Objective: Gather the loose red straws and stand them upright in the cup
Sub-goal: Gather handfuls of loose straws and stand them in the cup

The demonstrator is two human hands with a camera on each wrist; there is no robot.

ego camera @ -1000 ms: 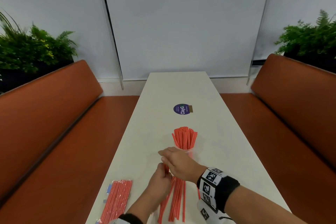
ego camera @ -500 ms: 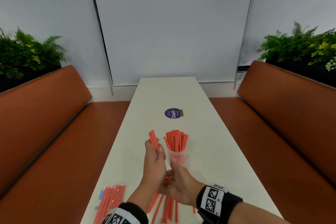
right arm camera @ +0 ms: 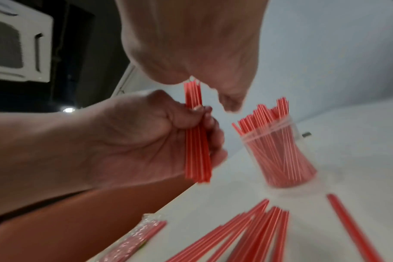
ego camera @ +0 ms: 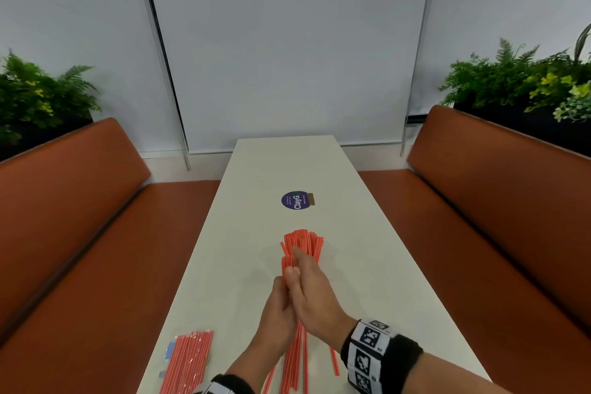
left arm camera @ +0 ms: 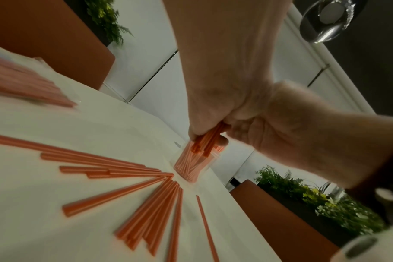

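My left hand [ego camera: 278, 313] grips a small bundle of red straws [right arm camera: 196, 141] upright, just in front of the cup. Over it, my right hand [ego camera: 311, 291] reaches with its fingers stretched forward, and its thumb and fingers seem to pinch the bundle's top ends [right arm camera: 191, 85]. The clear plastic cup [right arm camera: 268, 135] stands on the white table and is packed with upright red straws [ego camera: 305, 241]. In the head view the hands hide the cup's body. Several loose red straws [ego camera: 294, 361] lie fanned on the table below my wrists.
A sealed packet of red straws [ego camera: 188, 358] lies at the near left edge of the long white table [ego camera: 367, 249]. A round purple sticker [ego camera: 296, 200] lies beyond the cup. Orange benches [ego camera: 80, 233] run along both sides, with plants behind them.
My right hand has risen from the table to the top of the bundle. The left hand has brought the bundle from left of the cup to just in front of it.
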